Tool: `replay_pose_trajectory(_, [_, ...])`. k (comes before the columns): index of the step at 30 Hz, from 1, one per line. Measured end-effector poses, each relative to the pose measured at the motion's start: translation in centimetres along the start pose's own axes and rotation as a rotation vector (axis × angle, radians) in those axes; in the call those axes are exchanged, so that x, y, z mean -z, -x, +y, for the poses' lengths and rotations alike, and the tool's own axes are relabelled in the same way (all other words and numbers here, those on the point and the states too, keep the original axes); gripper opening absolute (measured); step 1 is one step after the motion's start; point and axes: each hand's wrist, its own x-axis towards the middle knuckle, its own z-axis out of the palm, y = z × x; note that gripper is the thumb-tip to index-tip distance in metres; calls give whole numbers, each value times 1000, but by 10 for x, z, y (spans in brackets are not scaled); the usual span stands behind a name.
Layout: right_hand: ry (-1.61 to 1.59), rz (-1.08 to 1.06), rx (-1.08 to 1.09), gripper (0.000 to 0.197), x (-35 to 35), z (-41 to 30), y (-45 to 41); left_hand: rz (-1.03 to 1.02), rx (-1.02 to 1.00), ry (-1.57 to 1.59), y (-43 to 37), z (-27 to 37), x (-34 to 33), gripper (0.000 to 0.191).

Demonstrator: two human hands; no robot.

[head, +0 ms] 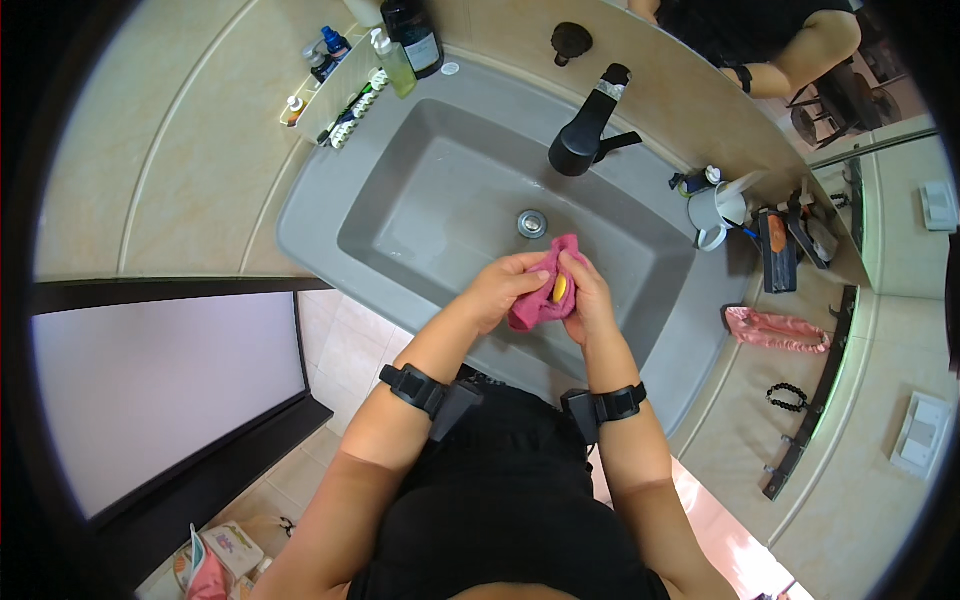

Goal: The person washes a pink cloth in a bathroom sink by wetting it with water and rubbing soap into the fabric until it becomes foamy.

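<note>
Both hands grip a small pink cloth [529, 310] over the front part of the grey sink basin [450, 195]. My left hand [504, 286] pinches the cloth's left side between thumb and fingers. Its right side is in my right hand [590, 296], with the thumb pressing near the top. A yellow oval piece [560, 287] shows in the folds between the two thumbs; whether it is loose or part of the cloth I cannot tell. Beyond the hands lie the round metal drain [532, 223] and the black faucet [585, 131], from which no water is seen running.
On the left rim stand a green pump bottle [394, 64], a dark bottle [415, 37] and a white toothbrush rack [349, 94]. A white cup [715, 208] occupies the right rim. A pink headband [780, 330] and a black beaded bracelet [786, 397] hang from the wall rail [814, 397].
</note>
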Motion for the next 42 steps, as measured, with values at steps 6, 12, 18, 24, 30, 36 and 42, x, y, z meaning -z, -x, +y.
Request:
replay_pose_trajectory(6, [105,-150,-99,37,-3,-9,8,44,58,-3,0,3,21,38])
replay_pose_trajectory(12, [90,-63,-44,37,8,-19,5,216,127,-181,20,30,30,21])
replay_pose_trajectory(18, [124,-129,-56,38,9,-26,8,91,370,-579,17,27,50,25])
replay_pose_trajectory(24, [-7,-224,-30,40,-20,-25,19,-316,-208,678,9,1,38,43])
replay_pose_trajectory(30, [637,54,416,37,-34,-12,10,-28,-122,837,-16,-30,14,55])
replay_pose_trajectory(36, [1453,111,909,35,-43,15,26,74,-170,668,-27,-33,8,58])
replay_pose_trajectory(42, [1501,-155,875,40,-53,19,33,101,-240,795,-16,-40,3,50])
